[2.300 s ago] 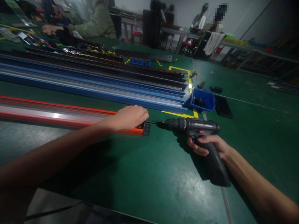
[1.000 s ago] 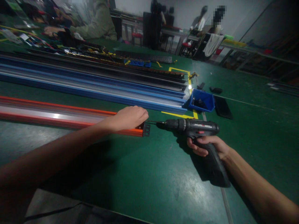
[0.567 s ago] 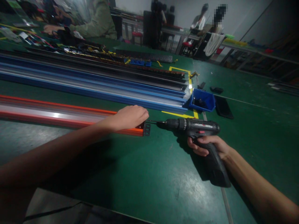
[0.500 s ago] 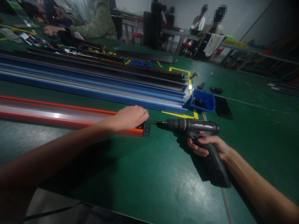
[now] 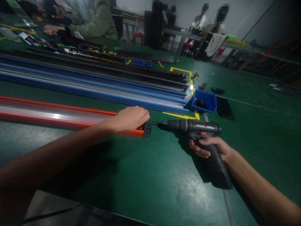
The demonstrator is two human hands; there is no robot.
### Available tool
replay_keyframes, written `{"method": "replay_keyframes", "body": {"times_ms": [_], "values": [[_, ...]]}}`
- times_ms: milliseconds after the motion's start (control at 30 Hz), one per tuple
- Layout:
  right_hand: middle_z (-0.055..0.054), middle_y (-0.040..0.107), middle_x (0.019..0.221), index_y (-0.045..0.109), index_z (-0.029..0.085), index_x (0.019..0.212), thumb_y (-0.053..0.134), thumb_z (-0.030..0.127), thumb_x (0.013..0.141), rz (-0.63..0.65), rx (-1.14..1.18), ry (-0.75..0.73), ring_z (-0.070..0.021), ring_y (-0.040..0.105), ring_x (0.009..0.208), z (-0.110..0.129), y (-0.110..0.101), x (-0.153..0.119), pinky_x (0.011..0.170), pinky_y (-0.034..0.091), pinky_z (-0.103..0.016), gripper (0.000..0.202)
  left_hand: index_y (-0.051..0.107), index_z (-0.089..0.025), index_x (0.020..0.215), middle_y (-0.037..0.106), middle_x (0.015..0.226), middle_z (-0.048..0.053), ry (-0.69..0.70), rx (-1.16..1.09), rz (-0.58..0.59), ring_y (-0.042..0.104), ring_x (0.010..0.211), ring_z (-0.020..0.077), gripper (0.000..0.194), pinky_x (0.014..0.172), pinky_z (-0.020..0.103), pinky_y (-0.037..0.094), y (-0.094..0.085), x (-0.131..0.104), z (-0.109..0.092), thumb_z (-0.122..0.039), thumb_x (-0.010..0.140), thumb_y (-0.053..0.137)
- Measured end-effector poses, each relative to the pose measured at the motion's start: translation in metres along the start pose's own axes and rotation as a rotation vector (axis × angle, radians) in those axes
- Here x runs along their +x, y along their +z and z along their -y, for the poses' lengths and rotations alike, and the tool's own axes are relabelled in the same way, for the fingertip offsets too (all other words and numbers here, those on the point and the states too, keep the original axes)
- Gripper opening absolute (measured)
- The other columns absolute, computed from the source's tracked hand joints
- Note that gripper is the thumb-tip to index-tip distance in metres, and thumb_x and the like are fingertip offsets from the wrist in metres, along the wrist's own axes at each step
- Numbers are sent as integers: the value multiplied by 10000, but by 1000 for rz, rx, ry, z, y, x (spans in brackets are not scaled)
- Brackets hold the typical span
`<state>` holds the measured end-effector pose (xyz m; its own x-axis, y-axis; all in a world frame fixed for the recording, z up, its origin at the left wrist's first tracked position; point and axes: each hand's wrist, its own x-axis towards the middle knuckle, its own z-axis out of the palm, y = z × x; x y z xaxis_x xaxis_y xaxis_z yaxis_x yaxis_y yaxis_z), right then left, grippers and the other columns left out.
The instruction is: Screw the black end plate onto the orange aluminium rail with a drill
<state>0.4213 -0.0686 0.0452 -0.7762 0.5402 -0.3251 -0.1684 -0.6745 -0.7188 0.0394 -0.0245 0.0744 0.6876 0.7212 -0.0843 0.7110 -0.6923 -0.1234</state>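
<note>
Can't see beneath left hand (image 5: 133,117) on orange profile (image 5: 131,132), nor identify dark pieces (image 5: 200,103) beyond right hand's (image 5: 215,147) grip on drill (image 5: 202,126).

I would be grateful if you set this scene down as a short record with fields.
left grip: over the right end of the orange-edged profile, by the bit tip; fingertips hidden
right grip: wrapped around the handle of the black drill
drill bit: pointing left, toward the profile's end
end piece: black, slotted, at that end
beyond: blue profiles, blue bin holding dark parts
surface: green tabletop
</note>
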Motion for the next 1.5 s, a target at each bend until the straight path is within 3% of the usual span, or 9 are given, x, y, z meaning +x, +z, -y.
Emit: {"method": "replay_keyframes", "body": {"times_ms": [333, 1500], "values": [[-84, 656, 842, 758, 20, 1026, 718, 231, 915, 18, 14, 3, -41, 521, 507, -1, -4, 0, 536, 512, -160, 241, 685, -121, 1099, 728, 1064, 143, 1, 45, 40, 696, 916, 270, 344, 709, 351, 476, -6, 1, -3, -174, 1021, 354], [-59, 644, 787, 771, 34, 967, 721, 214, 885, -28, 5, 12, -34, 454, 457, -1, -2, -1, 502, 507, -172, 204, 691, -134, 1049, 735, 1029, 134, -7, 7, 4, 691, 874, 246, 329, 689, 335, 459, -2, 2, -2, -190, 1025, 368]]}}
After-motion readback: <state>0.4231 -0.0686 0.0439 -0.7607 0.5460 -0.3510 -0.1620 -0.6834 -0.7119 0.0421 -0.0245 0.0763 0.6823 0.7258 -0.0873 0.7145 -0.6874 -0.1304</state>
